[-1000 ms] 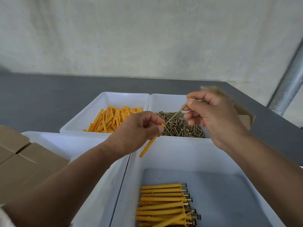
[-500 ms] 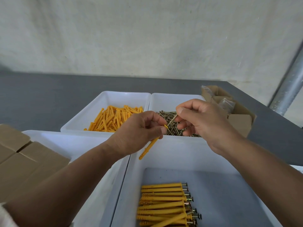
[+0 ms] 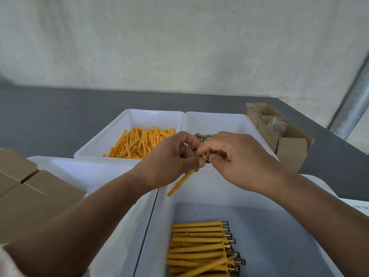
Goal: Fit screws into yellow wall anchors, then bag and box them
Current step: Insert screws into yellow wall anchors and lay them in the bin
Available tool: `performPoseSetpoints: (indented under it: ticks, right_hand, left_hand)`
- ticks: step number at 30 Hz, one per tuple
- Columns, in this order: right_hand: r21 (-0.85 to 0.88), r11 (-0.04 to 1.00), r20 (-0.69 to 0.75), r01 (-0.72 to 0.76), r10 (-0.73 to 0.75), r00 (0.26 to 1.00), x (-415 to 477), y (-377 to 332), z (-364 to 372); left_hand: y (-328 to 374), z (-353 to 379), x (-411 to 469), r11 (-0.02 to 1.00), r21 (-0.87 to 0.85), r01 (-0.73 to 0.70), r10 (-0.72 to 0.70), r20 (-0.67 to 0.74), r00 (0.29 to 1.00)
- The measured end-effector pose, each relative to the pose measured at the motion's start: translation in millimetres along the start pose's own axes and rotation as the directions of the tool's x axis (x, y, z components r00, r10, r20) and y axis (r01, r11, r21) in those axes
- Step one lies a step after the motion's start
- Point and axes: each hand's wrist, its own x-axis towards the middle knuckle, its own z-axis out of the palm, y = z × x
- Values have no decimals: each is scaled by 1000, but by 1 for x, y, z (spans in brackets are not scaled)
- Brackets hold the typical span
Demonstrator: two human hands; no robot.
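Yellow and thin, the anchor (image 3: 180,181) sits pinched in the left hand (image 3: 167,160), tilted down over the near white bin (image 3: 229,193). The right hand (image 3: 239,158) is close up against it, fingers pinching the top end. More anchors with screws (image 3: 199,246) lie in that bin.

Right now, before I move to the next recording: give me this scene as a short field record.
left hand: grips yellow plastic wall anchor, tilted, tip down-left
right hand: pinches the anchor's upper end
far left white bin: loose yellow anchors
far right white bin: metal screws
near white bin: anchors fitted with screws, lying in a stack
right table edge: open cardboard box
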Motion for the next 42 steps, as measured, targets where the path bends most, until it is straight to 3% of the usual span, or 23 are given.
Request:
performPoseSetpoints:
  ticks: [6,10,13,17,20,24,28,34,36,37,39,41,42]
  right_hand:
    - [-324,937,118,127,-93,989,-3,-3,-7]
    - [-328,944,306,24,82,949,-6,-1,-13]
    - [-306,950,558,-58,229,797,-11,0,-13]
    - [-286,941,751,-183,338,568,-16,-2,1]
    - [-271,937,799,-221,347,491,-17,-3,11]
    - [-262,938,824,-227,340,453,-18,-3,20]
    - [-262,938,841,-227,337,424,-19,-4,26]
    - [-261,934,849,-245,342,403,-18,-5,24]
    - [-246,938,837,-244,333,435,-15,-6,17]
    - [-234,944,811,-234,322,488,-12,-5,12]
    - [-194,958,683,-211,286,672,-5,-1,1]
    - [-131,965,446,-225,260,856,3,10,-6]
    - [-99,965,317,-243,262,911,7,17,-6]
  left_hand:
    - [0,2,-2,1000,20,2,-4,66,998]
    - [-2,0,-1,1000,-14,2,-2,48,999]
    - [-5,-5,2,1000,-10,-5,4,-95,995]
    - [-17,-15,8,970,231,72,11,-338,941]
    - [-25,-22,10,925,334,180,-24,-422,906]
    - [-39,-28,13,861,433,265,-54,-441,896]
    - [-48,-29,15,770,547,329,-115,-389,914]
    - [-53,-29,16,676,675,296,-146,-271,951]
    - [-55,-29,16,666,684,296,-167,-251,954]
    - [-55,-29,16,662,688,298,-173,-247,954]
    - [-56,-29,17,649,699,301,-180,-243,953]
    - [-55,-28,18,632,714,301,-187,-236,954]
    - [-55,-28,18,621,726,296,-189,-228,955]
